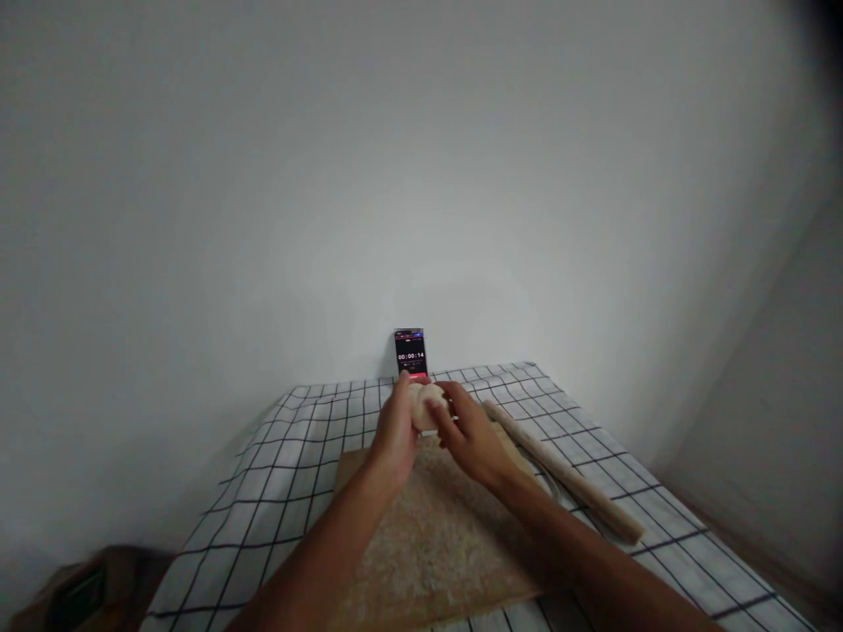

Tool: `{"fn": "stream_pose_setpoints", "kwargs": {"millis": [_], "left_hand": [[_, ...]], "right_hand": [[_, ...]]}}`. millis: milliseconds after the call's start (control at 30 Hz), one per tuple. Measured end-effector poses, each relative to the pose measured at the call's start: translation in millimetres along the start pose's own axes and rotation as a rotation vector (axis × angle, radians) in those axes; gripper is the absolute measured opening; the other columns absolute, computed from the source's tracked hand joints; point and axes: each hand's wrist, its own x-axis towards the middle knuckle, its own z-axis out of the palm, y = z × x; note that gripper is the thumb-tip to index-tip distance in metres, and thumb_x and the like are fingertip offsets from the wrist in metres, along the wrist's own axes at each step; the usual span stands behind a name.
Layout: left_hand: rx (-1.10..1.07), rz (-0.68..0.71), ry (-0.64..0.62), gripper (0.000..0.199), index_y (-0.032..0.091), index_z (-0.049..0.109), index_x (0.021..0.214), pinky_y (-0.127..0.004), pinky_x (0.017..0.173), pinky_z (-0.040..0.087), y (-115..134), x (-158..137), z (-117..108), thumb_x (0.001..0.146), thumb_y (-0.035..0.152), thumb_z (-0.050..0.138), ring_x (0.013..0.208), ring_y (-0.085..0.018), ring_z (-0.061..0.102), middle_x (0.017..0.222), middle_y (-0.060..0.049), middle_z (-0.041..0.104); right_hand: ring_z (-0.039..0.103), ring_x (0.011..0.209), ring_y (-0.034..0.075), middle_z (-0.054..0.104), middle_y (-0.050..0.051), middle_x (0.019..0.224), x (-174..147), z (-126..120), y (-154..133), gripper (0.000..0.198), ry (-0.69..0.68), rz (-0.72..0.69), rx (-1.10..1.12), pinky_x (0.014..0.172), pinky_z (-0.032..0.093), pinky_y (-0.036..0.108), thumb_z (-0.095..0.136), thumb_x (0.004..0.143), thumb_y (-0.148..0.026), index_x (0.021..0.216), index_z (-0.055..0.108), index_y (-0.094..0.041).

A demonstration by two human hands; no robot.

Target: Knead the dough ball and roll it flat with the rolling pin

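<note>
A pale lump of dough (425, 410) is held up between both hands, above the far edge of a floury wooden board (435, 544). My left hand (397, 426) cups its left side, with the thumb pointing up. From the right, my right hand (466, 428) closes on the lump, thumb and fingers pressed against it. The undersides of the dough and some fingertips are hidden.
To the right of the board a long wooden rolling pin (566, 474) lies slantwise on the checked tablecloth (283, 491). Part of a round rim (550, 481) shows beside my right forearm. A phone (411, 353) with a running timer leans on the wall behind.
</note>
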Motion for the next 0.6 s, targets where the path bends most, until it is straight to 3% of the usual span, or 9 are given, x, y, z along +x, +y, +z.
{"fn": "stream_pose_setpoints", "kwargs": {"millis": [67, 133, 233, 333, 467, 600], "left_hand": [[0.264, 0.1, -0.033, 0.042, 0.02, 0.072, 0.096, -0.027, 0.06, 0.047, -6, -4, -3, 0.092, 0.061, 0.06, 0.069, -0.02, 0.065, 0.079, -0.004, 0.07], [0.438, 0.211, 0.017, 0.037, 0.023, 0.074, 0.093, -0.028, 0.061, 0.046, -12, -6, -6, 0.092, 0.059, 0.063, 0.072, -0.021, 0.065, 0.077, -0.004, 0.069], [0.4, 0.283, 0.067, 0.029, 0.024, 0.075, 0.088, -0.027, 0.067, 0.047, -17, -5, -10, 0.087, 0.053, 0.073, 0.081, -0.023, 0.067, 0.076, -0.005, 0.069], [0.328, 0.23, 0.043, 0.03, 0.024, 0.072, 0.083, -0.025, 0.055, 0.043, -19, -5, -12, 0.084, 0.053, 0.076, 0.064, -0.019, 0.062, 0.068, -0.002, 0.066], [0.289, 0.136, 0.012, 0.043, 0.021, 0.066, 0.078, -0.024, 0.038, 0.025, -24, -6, -12, 0.086, 0.064, 0.068, 0.038, -0.012, 0.046, 0.05, 0.003, 0.054], [-0.015, -0.068, 0.002, 0.048, 0.02, 0.06, 0.075, -0.023, 0.04, 0.023, -28, -5, -11, 0.081, 0.066, 0.072, 0.038, -0.01, 0.046, 0.049, 0.004, 0.054]], "right_hand": [[0.063, 0.072, 0.019, 0.069, 0.004, 0.093, 0, 0, 1, 0.039, 0.006, 0.08, 0.107, 0.061, 0.051, 0.03, 0.041, 0.106, -0.053, 0.119, 0.06, -0.022], [0.06, 0.061, 0.017, 0.066, 0.0, 0.079, 0, 2, 1, 0.04, 0.021, 0.158, 0.146, 0.054, 0.047, 0.028, 0.042, 0.105, -0.059, 0.112, 0.059, -0.024], [0.053, 0.045, 0.014, 0.058, -0.005, 0.06, 2, 7, 1, 0.045, -0.026, 0.284, 0.151, 0.046, 0.04, 0.026, 0.046, 0.101, -0.068, 0.097, 0.06, -0.026], [0.051, 0.044, 0.013, 0.056, -0.005, 0.059, 4, 12, 2, 0.049, -0.036, 0.323, 0.25, 0.043, 0.039, 0.025, 0.051, 0.096, -0.072, 0.084, 0.058, -0.025], [0.054, 0.053, 0.014, 0.058, -0.003, 0.067, 2, 18, -1, 0.045, 0.05, 0.232, 0.34, 0.045, 0.042, 0.025, 0.055, 0.095, -0.066, 0.08, 0.055, -0.024], [0.055, 0.054, 0.015, 0.057, -0.002, 0.064, -6, 19, -5, 0.041, 0.151, 0.117, 0.163, 0.048, 0.039, 0.025, 0.05, 0.101, -0.059, 0.079, 0.051, -0.025]]}}
